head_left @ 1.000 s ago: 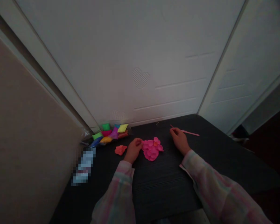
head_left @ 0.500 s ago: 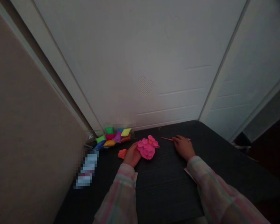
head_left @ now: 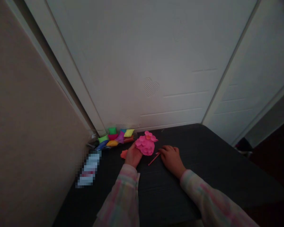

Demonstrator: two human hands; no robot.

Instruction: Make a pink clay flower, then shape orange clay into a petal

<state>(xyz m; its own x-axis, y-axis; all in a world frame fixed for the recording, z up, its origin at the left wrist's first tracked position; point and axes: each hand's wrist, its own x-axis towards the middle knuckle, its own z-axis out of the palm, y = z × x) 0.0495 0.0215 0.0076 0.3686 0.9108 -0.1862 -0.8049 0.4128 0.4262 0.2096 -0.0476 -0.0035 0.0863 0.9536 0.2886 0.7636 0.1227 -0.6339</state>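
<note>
My left hand (head_left: 133, 155) is closed on the left edge of a pink clay piece (head_left: 147, 145) covered with small round petals and a flower with an orange centre. Just right of it, my right hand (head_left: 172, 158) pinches a thin pink stick-like tool (head_left: 153, 160), whose free end points down and left. The tool's tip is apart from the clay piece. An orange lump of clay (head_left: 123, 154) lies on the table, partly hidden behind my left hand.
Several coloured clay packets (head_left: 112, 136) lie at the back left against the white panel (head_left: 170, 56). A blurred-out pale item (head_left: 88, 170) is at the left edge of the dark table (head_left: 165, 195). A beige wall (head_left: 33, 132) rises on the left.
My right hand has moved left toward the clay piece, and the tool in it has swung to point down and left. My left hand has raised the piece slightly.
</note>
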